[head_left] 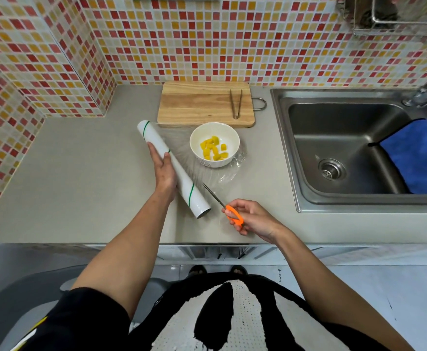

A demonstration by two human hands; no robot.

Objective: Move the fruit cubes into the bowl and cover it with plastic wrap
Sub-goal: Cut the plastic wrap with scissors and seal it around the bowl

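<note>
- Head view: yellow fruit cubes (213,148) are seen heaped inside a white bowl (233,138), which stands on the grey worktop (80,178) just in front of a wooden cutting board (197,105).
- A clear sheet of plastic wrap (222,178) is stretched from a white roll (173,171) across the bowl and lies crumpled on the worktop to the right of and in front of the bowl.
- The roll is laid diagonally on the worktop, just left of the bowl, with green lines near both ends and its open end turned toward the person.
- The left hand (163,173) is pressed around the middle of the roll, fingers along its left side and thumb on top.
- The right hand (251,219) is closed on the orange handles of a pair of scissors (222,202); the thin blades are pointed up-left toward the wrap beside the near end of the roll. Whether the blades touch the film cannot be told.
- Metal tongs (235,103) are laid on the right part of the cutting board.
- A steel sink (308,158) is set into the worktop on the right, and a blue cloth (415,158) is draped in it.
- The wall behind is covered with red and yellow mosaic tiles (207,41).
</note>
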